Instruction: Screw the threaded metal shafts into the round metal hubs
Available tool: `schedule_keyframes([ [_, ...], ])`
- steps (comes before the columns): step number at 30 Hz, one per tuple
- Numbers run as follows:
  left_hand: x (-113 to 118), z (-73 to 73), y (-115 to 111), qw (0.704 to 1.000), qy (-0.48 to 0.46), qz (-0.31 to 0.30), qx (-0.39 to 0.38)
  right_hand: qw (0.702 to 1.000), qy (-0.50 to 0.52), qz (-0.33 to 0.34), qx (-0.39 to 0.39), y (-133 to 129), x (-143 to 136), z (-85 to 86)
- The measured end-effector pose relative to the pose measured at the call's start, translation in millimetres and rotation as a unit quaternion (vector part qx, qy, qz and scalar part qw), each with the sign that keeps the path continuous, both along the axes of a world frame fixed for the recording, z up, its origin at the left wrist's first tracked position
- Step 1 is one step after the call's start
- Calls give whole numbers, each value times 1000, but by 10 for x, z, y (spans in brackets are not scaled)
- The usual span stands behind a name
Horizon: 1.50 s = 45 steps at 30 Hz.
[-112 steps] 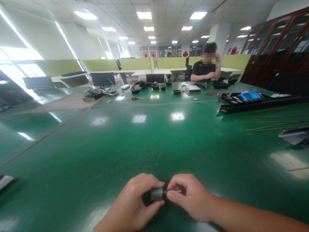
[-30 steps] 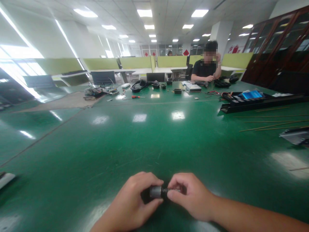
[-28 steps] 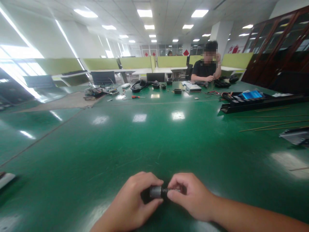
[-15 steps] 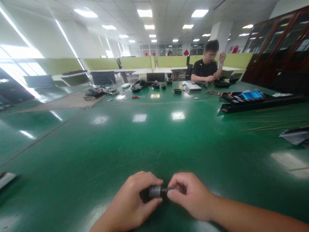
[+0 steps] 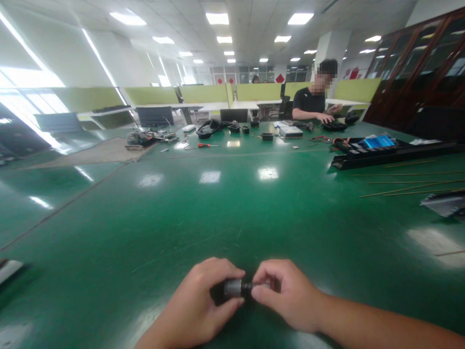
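A small dark grey metal cylinder (image 5: 233, 288) with a narrow stem (image 5: 247, 287) lies level between my hands, low in the head view. Around the cylinder's left part, my left hand (image 5: 203, 295) curls with thumb below and fingers above. The stem's right end is pinched between the thumb and fingers of my right hand (image 5: 285, 293), which cover most of it. Both hands are close to the green tabletop (image 5: 225, 218); whether the piece touches it I cannot tell.
Across the table a person (image 5: 310, 104) handles a black item (image 5: 334, 125). A screwdriver (image 5: 208, 145), small black boxes (image 5: 268, 137) and a heap of parts (image 5: 145, 138) lie along the far side. Thin rods (image 5: 414, 186) and a long black channel (image 5: 392, 157) are at right.
The person across the table has lowered a raised hand and shifted right, over the black item. My hands and the metal piece look practically the same.
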<state>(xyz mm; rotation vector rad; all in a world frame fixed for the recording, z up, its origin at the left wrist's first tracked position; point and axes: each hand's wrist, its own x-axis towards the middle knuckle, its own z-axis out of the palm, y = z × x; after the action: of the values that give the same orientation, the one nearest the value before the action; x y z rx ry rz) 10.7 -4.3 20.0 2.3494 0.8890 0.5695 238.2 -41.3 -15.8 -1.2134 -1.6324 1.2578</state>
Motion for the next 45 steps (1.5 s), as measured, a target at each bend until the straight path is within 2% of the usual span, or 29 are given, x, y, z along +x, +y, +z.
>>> schedule_keyframes([
  [45,4,23,-3,1000,-12,-5,6,1000,7,9,-9,-1,4,-3],
])
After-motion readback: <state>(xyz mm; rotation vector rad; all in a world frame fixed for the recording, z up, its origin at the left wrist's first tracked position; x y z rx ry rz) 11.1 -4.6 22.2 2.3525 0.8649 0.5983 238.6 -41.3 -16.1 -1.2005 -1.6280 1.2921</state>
